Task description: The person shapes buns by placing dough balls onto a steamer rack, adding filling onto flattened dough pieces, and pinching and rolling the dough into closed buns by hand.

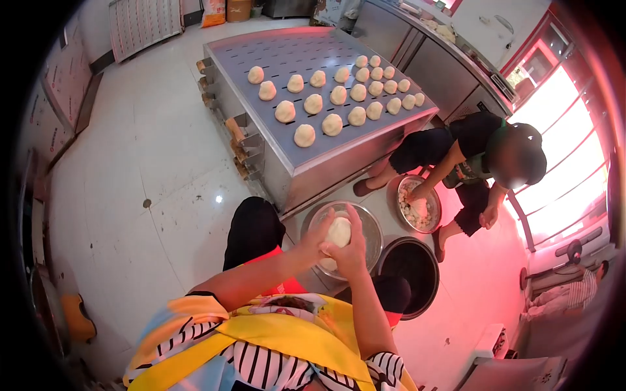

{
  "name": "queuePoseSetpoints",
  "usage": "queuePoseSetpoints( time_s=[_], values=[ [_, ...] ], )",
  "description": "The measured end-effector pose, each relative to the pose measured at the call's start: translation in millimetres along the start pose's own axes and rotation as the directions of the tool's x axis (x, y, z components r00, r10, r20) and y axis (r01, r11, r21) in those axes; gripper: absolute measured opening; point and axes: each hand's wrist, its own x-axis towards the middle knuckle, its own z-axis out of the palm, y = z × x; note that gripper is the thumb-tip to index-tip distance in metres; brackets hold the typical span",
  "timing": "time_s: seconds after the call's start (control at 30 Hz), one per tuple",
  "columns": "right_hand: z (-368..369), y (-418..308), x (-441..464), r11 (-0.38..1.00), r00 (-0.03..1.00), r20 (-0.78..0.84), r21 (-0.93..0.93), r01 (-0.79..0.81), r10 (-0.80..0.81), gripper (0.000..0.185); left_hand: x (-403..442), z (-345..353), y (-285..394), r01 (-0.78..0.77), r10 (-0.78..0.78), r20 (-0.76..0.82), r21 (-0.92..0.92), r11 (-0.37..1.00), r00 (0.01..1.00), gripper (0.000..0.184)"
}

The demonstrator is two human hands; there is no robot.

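A pale, smooth dough ball [338, 232] is cupped between my two palms, over a round metal bowl [372, 242]. My left hand [317, 232] lies against its left side, and my right hand [353, 244] wraps its right side. More pale dough shows in the bowl just below my hands. Beyond them stands a metal table with a slotted top [261, 55]. Many round dough balls [313, 103] sit on it in rough rows, densest toward its right side.
A co-worker [486, 153] bends at the right, one hand in a bowl of pale pieces [417, 210]. A dark round tub [427, 277] stands near my right knee. Metal counters [417, 52] line the back. Wooden-handled parts [235, 130] jut from the table's left side.
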Motion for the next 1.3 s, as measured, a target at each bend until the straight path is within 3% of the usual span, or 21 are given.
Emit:
queuePoseSetpoints(
  time_s=[0.07,0.1,0.17,0.27,0.37,0.47,0.57,0.67,0.77,0.93,1.13,1.17,1.23,1.27,1.3],
  values=[
    [2,-13,11,0.967,0.994,0.065,0.246,0.070,-0.088,0.075,2,-3,23,-0.054,0.048,0.048,0.131,0.990,0.998,0.058],
    [7,-14,19,0.981,0.997,0.045,0.188,0.050,-0.060,0.076,-6,13,40,0.016,-0.015,-0.018,0.098,0.995,1.000,0.060],
    [17,-18,19,0.997,1.000,0.014,0.071,0.005,-0.006,0.079,-15,12,42,-0.046,0.047,-0.046,0.015,0.999,0.998,0.060],
    [32,-10,3,0.987,0.999,-0.020,0.157,0.034,-0.031,0.079,-37,22,40,-0.114,0.114,-0.053,-0.005,0.993,0.992,0.063],
    [8,-36,-9,0.968,0.958,0.138,0.066,0.243,-0.250,0.079,-46,2,39,-0.087,0.087,-0.013,0.012,0.996,0.996,0.064],
    [-4,-42,-1,0.803,0.867,0.271,-0.336,0.493,-0.419,0.076,-50,0,38,-0.039,0.039,-0.034,0.006,0.999,0.999,0.064],
    [-9,-50,7,0.668,0.859,0.408,-0.550,0.501,-0.308,0.072,-48,9,27,-0.065,0.059,-0.075,-0.082,0.995,0.995,0.061],
    [-10,-73,15,0.581,0.846,0.515,-0.649,0.490,-0.138,0.064,-31,6,26,-0.076,0.066,-0.149,-0.065,0.995,0.987,0.057],
    [1,-69,38,0.550,0.847,0.524,-0.682,0.482,-0.091,0.060,-13,-3,43,-0.113,0.099,-0.163,-0.084,0.990,0.982,0.056],
    [25,-51,73,0.563,0.829,0.555,-0.664,0.493,-0.071,0.057,15,-24,65,-0.158,0.119,-0.188,-0.210,0.965,0.975,0.050],
    [54,-74,151,0.639,0.746,0.666,-0.566,0.520,-0.017,0.055,38,-39,116,-0.346,0.286,-0.232,-0.290,0.892,0.930,0.057],
    [61,-77,168,0.655,0.719,0.695,-0.542,0.526,-0.003,0.053,40,-48,126,-0.371,0.331,-0.187,-0.249,0.895,0.925,0.059],
    [77,-75,207,0.713,0.685,0.721,-0.427,0.556,-0.103,0.052,50,-73,151,-0.562,0.596,-0.118,0.234,0.794,0.794,0.060],
    [85,-75,229,0.738,0.670,0.727,-0.368,0.566,-0.152,0.051,55,-85,170,-0.588,0.594,-0.118,0.081,0.805,0.796,0.061],
    [92,-80,252,0.812,0.726,0.684,-0.386,0.438,-0.067,0.050,58,-96,192,-0.601,0.591,-0.118,-0.074,0.796,0.798,0.063]
  ],
)
